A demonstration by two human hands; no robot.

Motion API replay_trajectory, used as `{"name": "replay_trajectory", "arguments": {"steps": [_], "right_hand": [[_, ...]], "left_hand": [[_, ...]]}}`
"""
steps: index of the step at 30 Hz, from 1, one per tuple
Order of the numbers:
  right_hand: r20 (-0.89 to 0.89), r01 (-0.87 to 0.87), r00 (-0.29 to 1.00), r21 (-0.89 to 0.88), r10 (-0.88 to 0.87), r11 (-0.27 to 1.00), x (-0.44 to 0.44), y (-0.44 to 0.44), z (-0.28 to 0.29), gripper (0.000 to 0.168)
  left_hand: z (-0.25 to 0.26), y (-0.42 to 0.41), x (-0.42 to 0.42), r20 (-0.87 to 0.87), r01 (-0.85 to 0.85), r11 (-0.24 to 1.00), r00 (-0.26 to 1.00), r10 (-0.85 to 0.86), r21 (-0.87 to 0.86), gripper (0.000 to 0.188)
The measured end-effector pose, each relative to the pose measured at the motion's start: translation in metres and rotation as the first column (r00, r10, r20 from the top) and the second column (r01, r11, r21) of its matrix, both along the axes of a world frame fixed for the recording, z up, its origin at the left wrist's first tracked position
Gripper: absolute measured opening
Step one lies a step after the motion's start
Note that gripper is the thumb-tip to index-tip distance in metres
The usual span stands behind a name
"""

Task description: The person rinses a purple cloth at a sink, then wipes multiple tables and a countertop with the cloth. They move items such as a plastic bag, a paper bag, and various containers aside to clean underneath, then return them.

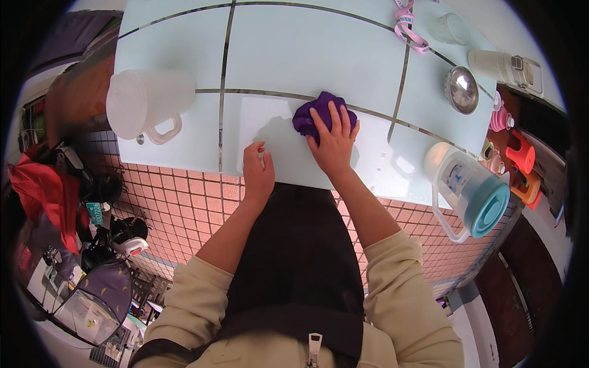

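Observation:
A crumpled purple cloth [303, 118] lies on the pale, glossy tabletop [308, 50], straddling a dark line across it. My right hand [337, 145] presses down on the cloth, fingers spread over its top and right side. Over the table's near edge, my left hand [258, 171] has its fingers slightly curled and its thumb apart, holding nothing. Left of it stands a translucent plastic pitcher [152, 101] with a lid and handle. To the right, near the table's edge, is a clear pitcher [453, 177] with a turquoise lid.
At the table's right are a metal bowl [463, 90], a white bottle [494, 65], a clear glass [451, 29] and a pink printed ribbon [405, 23]. An orange-red stool [521, 151] stands beyond. Parked scooters [99, 216] are on the left, over a red tiled floor [184, 198].

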State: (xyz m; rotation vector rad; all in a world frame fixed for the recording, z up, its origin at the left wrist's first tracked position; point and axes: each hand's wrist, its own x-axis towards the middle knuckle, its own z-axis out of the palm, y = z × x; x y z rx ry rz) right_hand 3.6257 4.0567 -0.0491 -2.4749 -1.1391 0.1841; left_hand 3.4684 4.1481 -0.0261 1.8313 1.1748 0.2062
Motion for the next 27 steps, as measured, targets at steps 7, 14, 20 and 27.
{"name": "replay_trajectory", "arguments": {"steps": [7,14,20,27], "right_hand": [[-0.143,-0.458,0.875,0.060,0.462,0.887,-0.045,-0.022,0.007,0.061],[0.083,0.106,0.991,0.040,-0.109,0.994,0.016,0.099,-0.012,0.053],[-0.047,-0.381,0.914,0.245,0.404,0.891,-0.126,0.080,-0.018,0.051],[0.002,-0.458,0.889,-0.017,0.458,0.889,-0.095,-0.078,-0.011,0.053]], "left_hand": [[0.008,0.032,-0.036,-0.066,-0.109,0.994,0.992,0.107,-0.025,0.026],[0.010,0.053,-0.074,-0.121,-0.257,0.966,0.961,0.250,-0.041,0.030],[0.008,0.056,-0.098,-0.175,-0.238,0.970,0.955,0.241,0.042,0.029],[0.002,0.051,-0.091,-0.158,-0.113,0.992,0.980,0.120,0.048,0.024]]}}
